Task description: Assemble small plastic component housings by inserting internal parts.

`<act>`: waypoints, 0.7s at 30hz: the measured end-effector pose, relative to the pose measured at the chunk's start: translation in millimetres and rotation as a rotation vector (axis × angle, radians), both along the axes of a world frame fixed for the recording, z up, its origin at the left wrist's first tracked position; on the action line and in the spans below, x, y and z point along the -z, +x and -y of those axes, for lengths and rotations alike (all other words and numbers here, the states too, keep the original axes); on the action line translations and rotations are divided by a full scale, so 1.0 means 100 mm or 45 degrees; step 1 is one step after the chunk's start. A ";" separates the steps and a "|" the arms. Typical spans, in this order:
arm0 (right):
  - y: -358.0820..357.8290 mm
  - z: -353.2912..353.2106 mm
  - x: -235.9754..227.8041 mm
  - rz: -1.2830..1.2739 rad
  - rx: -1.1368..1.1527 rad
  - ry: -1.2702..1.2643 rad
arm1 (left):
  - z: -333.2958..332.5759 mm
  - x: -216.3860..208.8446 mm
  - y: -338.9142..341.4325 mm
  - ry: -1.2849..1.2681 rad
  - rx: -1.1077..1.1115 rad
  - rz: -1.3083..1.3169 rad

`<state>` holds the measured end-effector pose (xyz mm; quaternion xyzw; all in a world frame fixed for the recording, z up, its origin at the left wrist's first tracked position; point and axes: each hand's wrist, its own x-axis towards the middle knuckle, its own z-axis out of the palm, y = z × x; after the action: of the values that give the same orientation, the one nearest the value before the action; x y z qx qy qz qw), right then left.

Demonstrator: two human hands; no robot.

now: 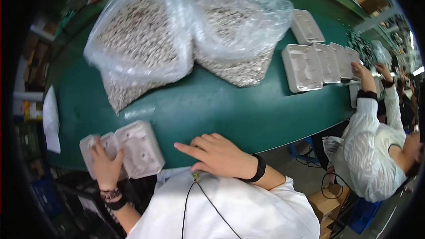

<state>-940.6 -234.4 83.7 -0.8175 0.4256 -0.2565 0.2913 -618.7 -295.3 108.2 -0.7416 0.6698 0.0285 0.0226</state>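
Note:
My left hand [106, 164] lies over a row of pale plastic housings at the table's near left edge, its fingers and thumb apart and touching the middle ones. The largest housing [140, 148] sits just right of the thumb, its moulded inside facing up. Part of the left housing [86, 150] is covered by my fingers. My right hand [223, 157] hovers at the near edge of the table, index finger stretched out to the left and the other fingers loosely bent. Nothing shows in it.
Two clear plastic bags of small grey pieces, one on the left [137, 35] and one on the right [239, 31], stand on the green table [212, 106]. More pale housings [303, 68] line the right side. A co-worker [365, 146] handles some there. A white sheet [51, 121] lies far left.

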 end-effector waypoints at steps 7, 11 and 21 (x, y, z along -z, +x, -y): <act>-0.19 -0.15 -0.15 -0.159 0.181 0.093 | 0.07 -0.34 -0.86 0.239 0.385 -0.580; -0.57 -0.33 -0.20 -0.295 0.553 0.078 | 0.07 -0.24 -0.99 0.518 0.480 -1.295; -1.03 -0.34 -0.67 -0.597 0.703 0.185 | 0.25 -0.33 -1.20 0.913 0.469 -1.690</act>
<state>-1043.8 -200.6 150.4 -0.6855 0.7025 -0.1001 0.1629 -738.2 -319.9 141.6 -0.3933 0.6053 0.6776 -0.1405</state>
